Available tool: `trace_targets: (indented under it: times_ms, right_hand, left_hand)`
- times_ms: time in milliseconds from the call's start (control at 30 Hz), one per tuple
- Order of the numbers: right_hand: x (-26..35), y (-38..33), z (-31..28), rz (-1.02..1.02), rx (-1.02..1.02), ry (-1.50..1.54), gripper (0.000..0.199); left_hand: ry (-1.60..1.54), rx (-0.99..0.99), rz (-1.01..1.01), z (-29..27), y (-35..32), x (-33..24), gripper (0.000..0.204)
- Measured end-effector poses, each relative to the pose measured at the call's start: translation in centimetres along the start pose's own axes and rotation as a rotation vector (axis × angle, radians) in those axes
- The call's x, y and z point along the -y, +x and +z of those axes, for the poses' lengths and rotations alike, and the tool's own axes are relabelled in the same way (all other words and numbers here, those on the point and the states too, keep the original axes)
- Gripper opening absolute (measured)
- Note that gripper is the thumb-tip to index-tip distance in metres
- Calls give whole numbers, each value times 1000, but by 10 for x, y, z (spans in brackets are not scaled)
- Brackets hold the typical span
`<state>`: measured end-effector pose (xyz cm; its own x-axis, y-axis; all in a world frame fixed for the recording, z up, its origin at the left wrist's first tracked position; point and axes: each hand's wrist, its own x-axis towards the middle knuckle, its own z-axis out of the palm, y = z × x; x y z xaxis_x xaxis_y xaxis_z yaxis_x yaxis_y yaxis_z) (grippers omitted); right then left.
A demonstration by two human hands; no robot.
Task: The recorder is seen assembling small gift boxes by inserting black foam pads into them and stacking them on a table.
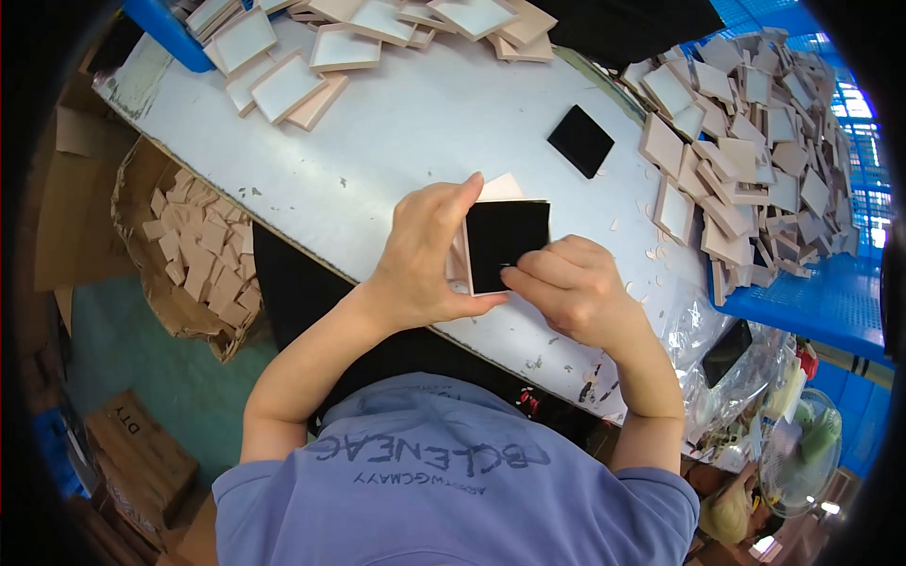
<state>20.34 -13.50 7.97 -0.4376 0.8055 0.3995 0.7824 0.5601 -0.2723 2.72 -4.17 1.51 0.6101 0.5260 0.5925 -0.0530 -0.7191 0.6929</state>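
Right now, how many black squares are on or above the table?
2: one black square in the left hand, another black square lying ahead on the table; more may be hidden.

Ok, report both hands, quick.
Left hand: closed on the pale tray.
Right hand: fingers curled at the black pad; whether they grip it cannot be told.

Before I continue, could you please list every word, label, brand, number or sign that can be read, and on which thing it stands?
Blue-purple shirt: large dark lettering and smaller lines; wording not copied here.
Brown cardboard box, lower left: short dark lettering, not copied here; fainter marks are too blurred to read.
Black-faced square piece in the left hand: no writing that I can make out.
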Motion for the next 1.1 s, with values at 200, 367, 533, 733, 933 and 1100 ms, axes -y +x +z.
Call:
trace_targets:
  times_ms: [200, 367, 533, 733, 933, 1100]
  right_hand:
    - [-63, -20, -12, 434, -193, 219, 12]
    - [-223, -109, -42, 972, 14, -422, 44]
    - [-228, -88, -51, 1246, 300, -411, 50]
    - [-209, -70, -51, 1079, 75, -564, 65]
    - [-74, 12, -27, 365, 113, 409, 66]
    - [-42, 16, -4, 287, 163, 408, 66]
  left_hand:
    - [402, 280, 20, -18, 4, -17, 78]
    - [373, 309, -8, -16, 5, -19, 65]
    - [317, 303, 84, -8, -1, -20, 43]
    - [307, 355, 70, -13, 3, -18, 41]
    - [127, 196, -5, -14, -9, 4, 81]
    - [71, 91, 62, -13, 2, 8, 101]
